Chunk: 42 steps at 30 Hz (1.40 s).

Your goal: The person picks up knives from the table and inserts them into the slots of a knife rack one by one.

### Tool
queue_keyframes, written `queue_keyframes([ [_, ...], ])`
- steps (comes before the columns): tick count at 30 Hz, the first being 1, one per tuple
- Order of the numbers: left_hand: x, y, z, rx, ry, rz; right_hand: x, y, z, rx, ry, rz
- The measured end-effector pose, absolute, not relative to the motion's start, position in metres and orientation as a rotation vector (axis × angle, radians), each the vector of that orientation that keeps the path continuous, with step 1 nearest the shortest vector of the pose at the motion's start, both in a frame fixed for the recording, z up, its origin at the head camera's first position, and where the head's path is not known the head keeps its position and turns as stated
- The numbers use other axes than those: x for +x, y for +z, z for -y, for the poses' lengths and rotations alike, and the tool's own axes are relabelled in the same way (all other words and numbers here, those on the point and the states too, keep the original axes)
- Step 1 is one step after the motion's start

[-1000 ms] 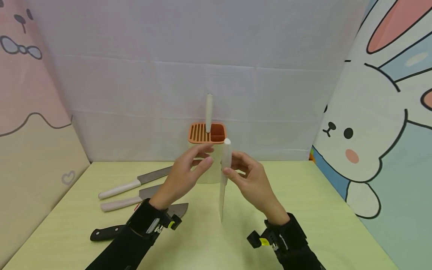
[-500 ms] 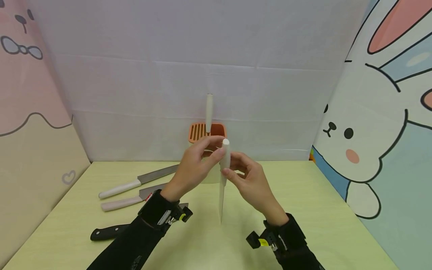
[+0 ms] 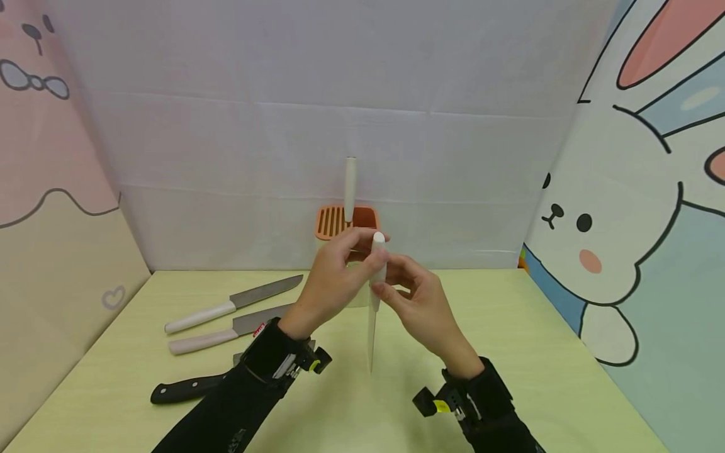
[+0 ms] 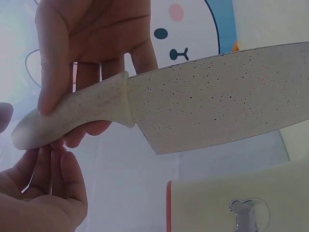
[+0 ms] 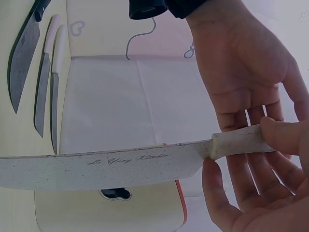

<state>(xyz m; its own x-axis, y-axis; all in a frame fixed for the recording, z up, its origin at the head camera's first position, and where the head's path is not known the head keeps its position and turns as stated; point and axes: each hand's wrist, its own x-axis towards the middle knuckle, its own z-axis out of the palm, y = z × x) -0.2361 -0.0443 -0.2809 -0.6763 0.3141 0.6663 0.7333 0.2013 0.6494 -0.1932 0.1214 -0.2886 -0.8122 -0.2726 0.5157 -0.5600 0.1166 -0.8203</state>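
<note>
A kitchen knife (image 3: 371,333) with a white handle hangs point down over the table. Its broad, pale, speckled blade shows in both wrist views. My right hand (image 3: 419,302) pinches the handle close to the blade. Higher up, my left hand (image 3: 331,283) holds the handle's end between thumb and fingers. Behind the hands stands a cream knife block (image 3: 326,223) with an orange slotted top, partly hidden by my left hand. A white-handled tool (image 3: 350,189) stands upright in that block; its lower part is out of sight.
On the left of the table lie two knives with pale handles, an upper knife (image 3: 201,318) and a middle knife (image 3: 204,342). Nearer the front is a black-handled knife (image 3: 187,389), partly under my left sleeve. A white backdrop (image 3: 226,157) rises behind the table.
My left hand has moved right, from beside the knife onto the upper handle. My right hand and the knife have stayed almost still.
</note>
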Motion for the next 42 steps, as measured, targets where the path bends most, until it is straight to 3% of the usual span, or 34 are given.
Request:
queue_keyframes([
  [42, -0.234, -0.273, 0.050, -0.959, -1.366, 2.061, -0.193, -0.288, -0.122, 0.799, 1.723, 2.159],
])
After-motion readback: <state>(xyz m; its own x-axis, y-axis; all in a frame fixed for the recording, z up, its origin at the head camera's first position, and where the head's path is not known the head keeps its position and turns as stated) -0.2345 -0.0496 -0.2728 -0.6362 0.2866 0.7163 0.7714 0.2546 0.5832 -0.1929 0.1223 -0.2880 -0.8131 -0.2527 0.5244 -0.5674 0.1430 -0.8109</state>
